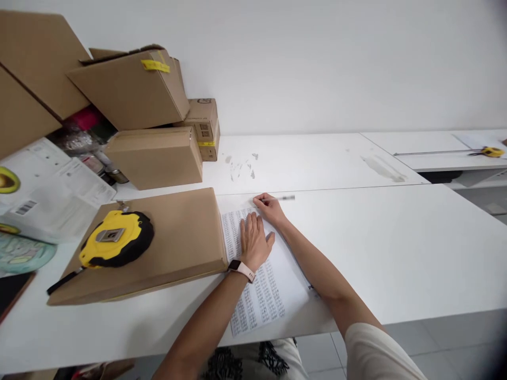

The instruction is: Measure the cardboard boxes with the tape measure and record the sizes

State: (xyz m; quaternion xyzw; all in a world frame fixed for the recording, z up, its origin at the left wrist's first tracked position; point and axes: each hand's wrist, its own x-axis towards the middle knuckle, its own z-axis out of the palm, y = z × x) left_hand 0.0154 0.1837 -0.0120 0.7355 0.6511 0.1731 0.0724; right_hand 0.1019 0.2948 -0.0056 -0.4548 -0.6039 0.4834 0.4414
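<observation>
Flat on a printed sheet of paper lies my left hand, fingers stretched out, a watch on its wrist. My right hand is closed around a pen by the sheet's far edge. The pen lies nearly level and points right; its tip is hidden by the fingers. Rows of small print cover the sheet, too small to read. Left of the paper is a flat cardboard box. A yellow and black tape measure rests on that box.
Several cardboard boxes are stacked at the back left against the wall. White packages with avocado pictures lie at the left. A second yellow tape measure, its blade drawn out, lies at the far right. The white table has grey smudges near its back.
</observation>
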